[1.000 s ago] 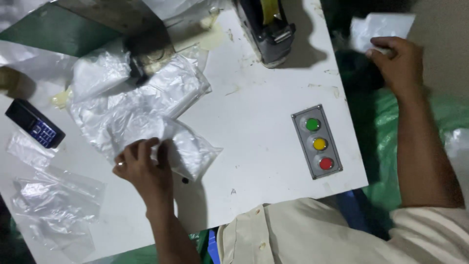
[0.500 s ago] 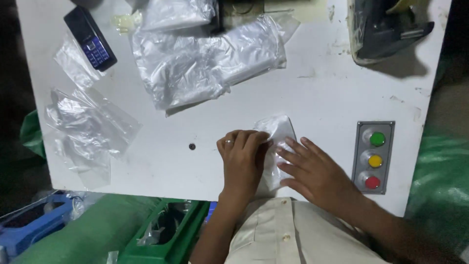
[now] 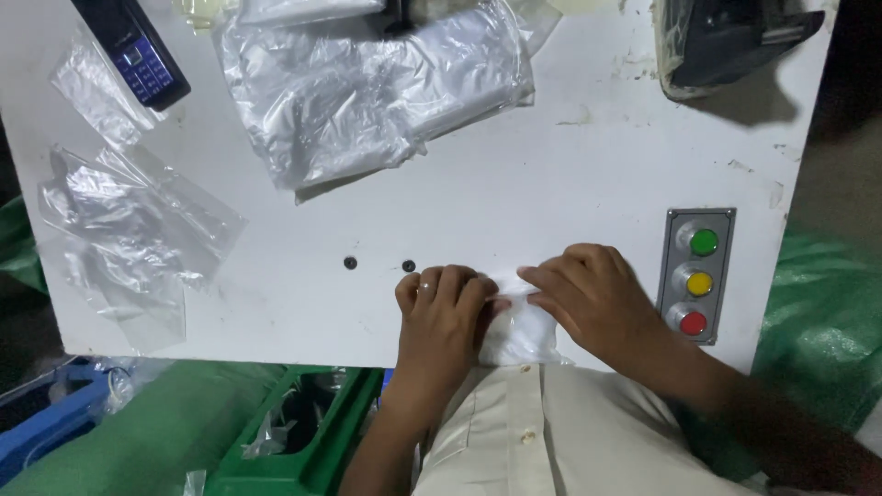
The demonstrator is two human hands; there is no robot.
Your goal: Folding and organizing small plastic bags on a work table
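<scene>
White worktable point(image 3: 551, 184), grey three-button panel point(image 3: 698, 276), green crate point(image 3: 303, 432) below

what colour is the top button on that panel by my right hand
Green, on the button panel, clearest in the head view.

A white desk point(image 3: 514, 184) holds a dark phone point(image 3: 133, 50), a pile of clear plastic bags point(image 3: 367, 92), and a grey box with green, yellow and red buttons point(image 3: 698, 276). A dark machine point(image 3: 726, 41), maybe a tape holder, sits far back.

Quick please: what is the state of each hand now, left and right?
Left hand: fingers curled, pressing down on the small white plastic bag.
Right hand: fingers flat, pressing on the same bag.
</scene>
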